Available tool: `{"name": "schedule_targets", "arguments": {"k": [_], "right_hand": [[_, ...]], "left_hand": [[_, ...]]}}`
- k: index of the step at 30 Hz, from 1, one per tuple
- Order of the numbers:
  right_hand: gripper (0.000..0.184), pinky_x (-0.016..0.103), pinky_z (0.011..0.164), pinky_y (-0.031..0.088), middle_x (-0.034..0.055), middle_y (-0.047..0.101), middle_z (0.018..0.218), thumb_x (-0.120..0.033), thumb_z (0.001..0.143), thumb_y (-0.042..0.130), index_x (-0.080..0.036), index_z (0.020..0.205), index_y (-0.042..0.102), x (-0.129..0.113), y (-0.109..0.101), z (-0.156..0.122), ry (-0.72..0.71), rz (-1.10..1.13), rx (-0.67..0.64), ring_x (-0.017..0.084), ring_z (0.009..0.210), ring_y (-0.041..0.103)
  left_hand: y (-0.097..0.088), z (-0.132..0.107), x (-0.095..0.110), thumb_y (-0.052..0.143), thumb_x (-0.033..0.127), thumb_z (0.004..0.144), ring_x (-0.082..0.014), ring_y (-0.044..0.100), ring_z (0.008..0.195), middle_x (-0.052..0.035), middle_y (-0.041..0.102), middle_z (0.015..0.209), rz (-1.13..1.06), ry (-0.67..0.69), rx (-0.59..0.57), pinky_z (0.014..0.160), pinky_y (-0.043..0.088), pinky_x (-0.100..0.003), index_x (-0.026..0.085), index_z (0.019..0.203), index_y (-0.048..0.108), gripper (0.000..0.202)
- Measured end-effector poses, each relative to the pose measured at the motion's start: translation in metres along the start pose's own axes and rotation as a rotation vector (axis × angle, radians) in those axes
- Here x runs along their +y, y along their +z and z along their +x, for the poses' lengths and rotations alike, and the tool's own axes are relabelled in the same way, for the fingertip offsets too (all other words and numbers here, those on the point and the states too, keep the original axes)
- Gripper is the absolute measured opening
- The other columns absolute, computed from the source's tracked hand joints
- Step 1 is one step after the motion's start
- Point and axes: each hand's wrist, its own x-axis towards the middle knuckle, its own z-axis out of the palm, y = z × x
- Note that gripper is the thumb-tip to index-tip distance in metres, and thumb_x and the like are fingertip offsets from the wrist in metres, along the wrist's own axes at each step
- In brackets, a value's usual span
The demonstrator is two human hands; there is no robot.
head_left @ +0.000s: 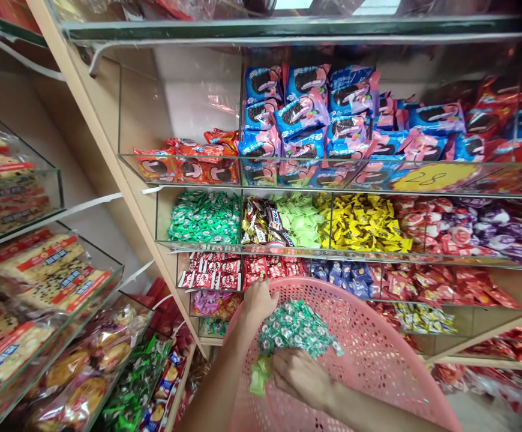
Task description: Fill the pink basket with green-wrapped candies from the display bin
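Note:
A large pink perforated plastic basket (378, 348) stands in front of the shelves. My left hand (261, 299) is closed over its far left rim, thumb toward the inside. Inside the basket lies a heap of green-and-silver wrapped candies (299, 327). My right hand (299, 378) is down in the basket at the near edge of that heap, fingers curled in. Light-green wrapped candies (260, 375) show at its fingertips, and it appears closed on some of them; the palm side is hidden.
Ahead, glass-fronted shelves hold green candies (204, 217), light-green candies (300, 219), yellow candies (364, 222) and blue-pink cookie packs (306, 114). A yellow price tag (436, 177) reads 28. Packaged pastries (40, 270) fill shelves at left. A wooden upright (103, 156) divides the two sections.

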Motion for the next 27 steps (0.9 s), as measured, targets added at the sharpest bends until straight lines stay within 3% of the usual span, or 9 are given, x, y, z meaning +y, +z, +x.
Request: {"name": "schedule_targets", "arguments": {"k": [7, 14, 22, 25, 27], "right_hand": [[0.011, 0.025, 0.056, 0.032, 0.0005, 0.062, 0.074, -0.016, 0.084, 0.042, -0.02, 0.077, 0.05, 0.004, 0.003, 0.006, 0.071, 0.037, -0.007, 0.013, 0.062, 0.057], [0.012, 0.024, 0.055, 0.028, -0.0002, 0.062, 0.073, -0.012, 0.084, 0.042, -0.019, 0.077, 0.05, 0.006, 0.006, 0.019, 0.181, 0.123, 0.091, 0.011, 0.061, 0.056], [0.018, 0.024, 0.053, 0.032, -0.0004, 0.063, 0.073, -0.023, 0.09, 0.042, -0.019, 0.075, 0.051, -0.012, 0.036, 0.012, 0.008, 0.043, 0.14, 0.012, 0.059, 0.056], [0.025, 0.024, 0.053, 0.034, -0.001, 0.063, 0.07, -0.038, 0.09, 0.044, -0.02, 0.075, 0.052, -0.015, 0.023, 0.013, -0.087, 0.044, 0.201, 0.012, 0.058, 0.057], [0.028, 0.025, 0.055, 0.036, -0.0013, 0.062, 0.065, -0.041, 0.092, 0.041, -0.02, 0.076, 0.053, -0.01, -0.001, 0.016, -0.121, 0.033, 0.298, 0.013, 0.056, 0.056]], "left_hand": [[-0.001, 0.0, 0.0, 0.043, 0.035, 0.082, -0.0226, 0.057, 0.11, -0.0131, 0.059, 0.123, 0.001, 0.007, 0.007, 0.093, 0.044, -0.03, 0.013, 0.123, 0.054, 0.049], [-0.002, -0.001, 0.001, 0.043, 0.035, 0.082, -0.0222, 0.057, 0.11, -0.0129, 0.06, 0.121, 0.011, -0.001, -0.001, 0.093, 0.043, -0.029, 0.013, 0.122, 0.055, 0.047], [-0.004, -0.002, 0.002, 0.043, 0.035, 0.083, -0.0227, 0.058, 0.108, -0.0132, 0.06, 0.12, 0.001, -0.004, -0.014, 0.091, 0.044, -0.03, 0.013, 0.123, 0.054, 0.047], [-0.004, -0.003, 0.001, 0.043, 0.035, 0.082, -0.0229, 0.058, 0.108, -0.0132, 0.061, 0.119, -0.02, -0.007, -0.011, 0.091, 0.044, -0.03, 0.013, 0.123, 0.055, 0.048], [-0.004, -0.003, 0.001, 0.043, 0.035, 0.082, -0.0231, 0.057, 0.109, -0.0136, 0.061, 0.12, -0.036, -0.011, -0.006, 0.092, 0.044, -0.03, 0.013, 0.123, 0.055, 0.048]]}}
